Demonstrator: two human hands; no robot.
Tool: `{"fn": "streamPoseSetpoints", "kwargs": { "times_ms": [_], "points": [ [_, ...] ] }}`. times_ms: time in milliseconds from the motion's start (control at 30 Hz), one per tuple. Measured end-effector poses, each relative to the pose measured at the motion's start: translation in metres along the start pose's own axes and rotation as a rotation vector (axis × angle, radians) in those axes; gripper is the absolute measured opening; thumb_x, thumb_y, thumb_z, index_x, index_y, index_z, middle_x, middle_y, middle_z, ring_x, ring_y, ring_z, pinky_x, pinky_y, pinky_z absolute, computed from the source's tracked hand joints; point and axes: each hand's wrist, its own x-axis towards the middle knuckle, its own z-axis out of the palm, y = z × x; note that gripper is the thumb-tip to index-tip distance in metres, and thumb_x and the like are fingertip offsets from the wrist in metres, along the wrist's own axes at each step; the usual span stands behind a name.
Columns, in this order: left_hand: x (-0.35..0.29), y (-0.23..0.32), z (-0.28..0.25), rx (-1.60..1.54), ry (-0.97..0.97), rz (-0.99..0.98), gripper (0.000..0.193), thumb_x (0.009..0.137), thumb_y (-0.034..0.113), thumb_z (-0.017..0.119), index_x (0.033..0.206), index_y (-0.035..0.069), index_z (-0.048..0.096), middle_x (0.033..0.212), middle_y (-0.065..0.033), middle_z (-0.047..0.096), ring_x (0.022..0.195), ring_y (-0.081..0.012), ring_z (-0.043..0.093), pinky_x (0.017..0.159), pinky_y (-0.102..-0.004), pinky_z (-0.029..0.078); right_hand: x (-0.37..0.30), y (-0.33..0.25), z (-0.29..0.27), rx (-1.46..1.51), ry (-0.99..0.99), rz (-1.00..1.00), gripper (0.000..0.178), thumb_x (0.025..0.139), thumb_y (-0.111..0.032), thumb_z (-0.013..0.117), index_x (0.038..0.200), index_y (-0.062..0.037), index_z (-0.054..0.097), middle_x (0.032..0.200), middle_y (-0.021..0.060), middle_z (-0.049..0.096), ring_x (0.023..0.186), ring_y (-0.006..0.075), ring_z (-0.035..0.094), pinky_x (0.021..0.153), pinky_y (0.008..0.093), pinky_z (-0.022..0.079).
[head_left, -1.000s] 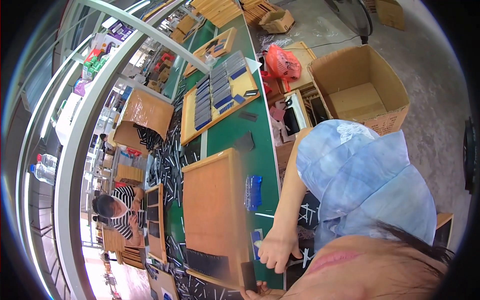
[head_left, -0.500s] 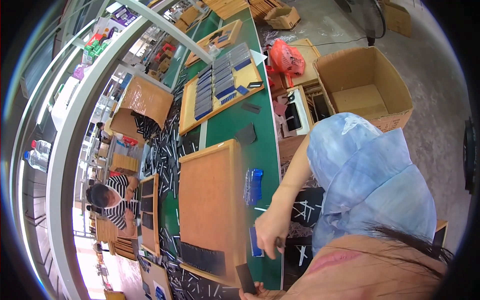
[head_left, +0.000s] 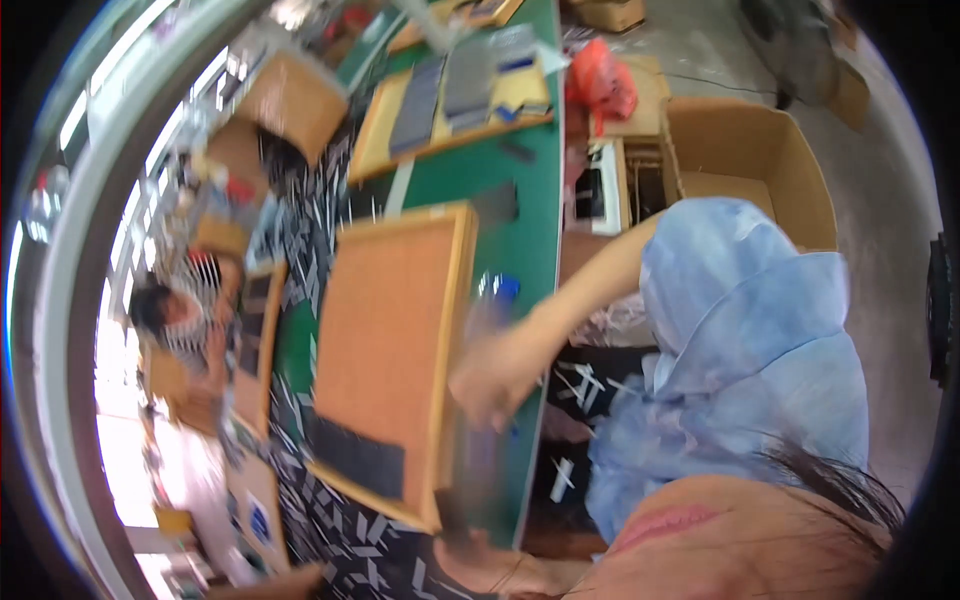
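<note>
My left hand (head_left: 480,563), blurred at the lower edge, is closed on a thin dark flat piece (head_left: 455,515) at the corner of a wood-framed tray (head_left: 461,260). The tray's orange-brown board shows a row of black strips (head_left: 355,457) along one end. My right hand (head_left: 497,380) hangs over the tray's near rail, bent at the fingers. It is smeared by motion, so whether it holds anything cannot be made out. A clear-and-blue plastic packet (head_left: 500,288) lies on the green table beside it, partly hidden by the hand.
Farther along the green table (head_left: 440,180) sits another tray (head_left: 365,150) with grey and blue stacks. Black strips lie heaped beyond the trays. A person in stripes (head_left: 190,310) sits across. At right stand an open carton (head_left: 740,150) and a red plastic bag (head_left: 603,85).
The view has shifted and blurred. My right hand has moved from the table's near edge to the tray's rail. My left hand still has the dark piece, close to the tray corner.
</note>
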Motion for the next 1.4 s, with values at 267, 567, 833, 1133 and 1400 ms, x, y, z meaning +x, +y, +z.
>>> {"fn": "streamPoseSetpoints", "kwargs": {
  "times_ms": [267, 567, 833, 1133, 1400],
  "points": [
    [-0.052, 0.002, 0.059, -0.06, 0.091, 0.494, 0.036, 0.092, 0.025, 0.045, 0.111, -0.004, 0.055, 0.09, -0.0149, 0.06, 0.07, -0.0206, 0.058, 0.06, -0.0253, 0.046, 0.009, 0.021, -0.03, -0.091, -0.029, 0.313, 0.033, 0.067, -0.015, 0.077, 0.099, -0.0117, 0.066, 0.095, 0.0052, 0.055, 0.082, 0.0226, 0.059, 0.065, 0.0318, 0.048],
    [-0.054, -0.022, 0.025, 0.055, 0.076, 0.476, 0.033, 0.088, 0.019, 0.046, 0.116, 0.004, 0.054, 0.092, -0.011, 0.058, 0.073, -0.0183, 0.051, 0.069, -0.0283, 0.042, -0.014, 0.032, 0.005, -0.06, -0.049, 0.239, 0.03, 0.068, -0.029, 0.075, 0.093, -0.0157, 0.066, 0.095, -0.0001, 0.053, 0.075, 0.0203, 0.06, 0.059, 0.0335, 0.048],
    [-0.047, -0.016, 0.035, 0.094, 0.203, 0.334, 0.039, 0.083, 0.035, 0.056, 0.115, 0.011, 0.056, 0.089, -0.0111, 0.059, 0.066, -0.0221, 0.057, 0.055, -0.0278, 0.052, -0.006, 0.027, 0.006, -0.135, 0.0, 0.176, 0.018, 0.072, -0.032, 0.07, 0.08, -0.0165, 0.065, 0.087, -0.0021, 0.053, 0.057, 0.0192, 0.058, 0.047, 0.0319, 0.044],
    [-0.045, -0.029, 0.046, 0.18, 0.093, 0.86, 0.039, 0.087, 0.038, 0.054, 0.105, 0.003, 0.058, 0.089, -0.0159, 0.062, 0.076, -0.027, 0.062, 0.064, -0.0321, 0.054, -0.003, 0.025, -0.004, -0.151, -0.116, 0.214, 0.02, 0.074, -0.029, 0.07, 0.087, -0.0151, 0.063, 0.094, 0.0023, 0.05, 0.071, 0.0209, 0.058, 0.056, 0.0366, 0.045],
    [-0.057, -0.027, 0.031, 0.204, 0.026, 0.711, 0.043, 0.097, 0.025, 0.037, 0.11, -0.013, 0.052, 0.101, -0.0303, 0.057, 0.081, -0.0336, 0.063, 0.069, -0.0372, 0.057, -0.002, 0.017, -0.006, -0.233, -0.095, 0.143, 0.025, 0.074, -0.026, 0.07, 0.095, -0.016, 0.06, 0.099, 0.005, 0.048, 0.076, 0.0246, 0.058, 0.057, 0.0378, 0.046]
  ]
}}
